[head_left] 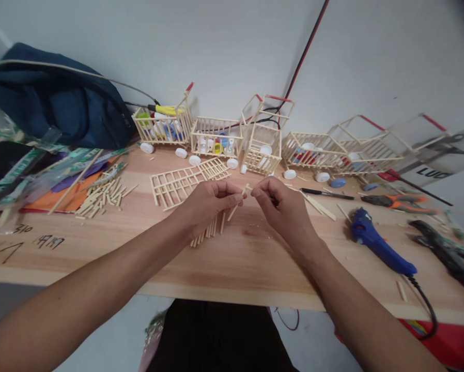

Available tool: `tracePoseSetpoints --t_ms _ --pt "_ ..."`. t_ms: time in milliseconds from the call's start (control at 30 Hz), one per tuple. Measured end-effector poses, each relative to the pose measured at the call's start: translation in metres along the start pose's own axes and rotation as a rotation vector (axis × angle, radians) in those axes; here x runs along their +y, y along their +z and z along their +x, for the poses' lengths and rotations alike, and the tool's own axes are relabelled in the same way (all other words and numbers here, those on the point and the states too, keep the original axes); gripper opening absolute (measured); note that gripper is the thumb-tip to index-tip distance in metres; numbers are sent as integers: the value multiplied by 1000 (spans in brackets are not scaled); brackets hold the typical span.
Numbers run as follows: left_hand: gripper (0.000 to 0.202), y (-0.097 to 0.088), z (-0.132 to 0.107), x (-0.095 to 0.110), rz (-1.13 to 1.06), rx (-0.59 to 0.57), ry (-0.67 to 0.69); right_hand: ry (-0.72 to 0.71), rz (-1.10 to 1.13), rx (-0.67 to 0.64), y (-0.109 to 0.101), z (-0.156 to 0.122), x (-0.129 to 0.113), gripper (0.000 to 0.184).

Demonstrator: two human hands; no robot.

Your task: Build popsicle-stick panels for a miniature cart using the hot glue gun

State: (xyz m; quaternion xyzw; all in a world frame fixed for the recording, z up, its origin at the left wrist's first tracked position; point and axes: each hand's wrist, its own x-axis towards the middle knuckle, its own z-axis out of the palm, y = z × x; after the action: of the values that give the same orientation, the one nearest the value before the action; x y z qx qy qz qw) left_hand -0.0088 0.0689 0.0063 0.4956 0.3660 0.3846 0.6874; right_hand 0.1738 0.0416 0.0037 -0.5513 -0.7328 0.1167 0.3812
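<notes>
My left hand (206, 206) is closed in a pinch on a small wooden stick frame (235, 209). Short sticks of it hang down in a comb-like row below the palm. At the frame's right end, the thumb and fingers of my right hand (282, 209) are pinched together by the top of a stick. Whatever is between those right fingertips is too small to make out. Just behind my left hand, flat stick grids (173, 186) lie on the wooden table (255, 268).
Several miniature stick shopping carts (216, 135) with white or blue wheels line the wall. A blue glue gun (379, 245), pliers (395, 201) and a black pen (328, 194) lie right. Cut sticks (104, 196) and a dark blue bag (61, 98) are left.
</notes>
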Motion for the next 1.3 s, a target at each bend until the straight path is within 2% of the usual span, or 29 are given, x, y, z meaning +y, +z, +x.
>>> tracePoseSetpoints --t_ms 533,967,1300 --pt "26 0 0 0 17 10 -12 8 -18 -23 -1 -1 -1 19" --pt "16 2 0 0 9 31 -29 12 -18 -29 0 -2 -1 19" --pt "19 1 1 0 23 30 -21 22 -29 -36 0 -3 0 20"
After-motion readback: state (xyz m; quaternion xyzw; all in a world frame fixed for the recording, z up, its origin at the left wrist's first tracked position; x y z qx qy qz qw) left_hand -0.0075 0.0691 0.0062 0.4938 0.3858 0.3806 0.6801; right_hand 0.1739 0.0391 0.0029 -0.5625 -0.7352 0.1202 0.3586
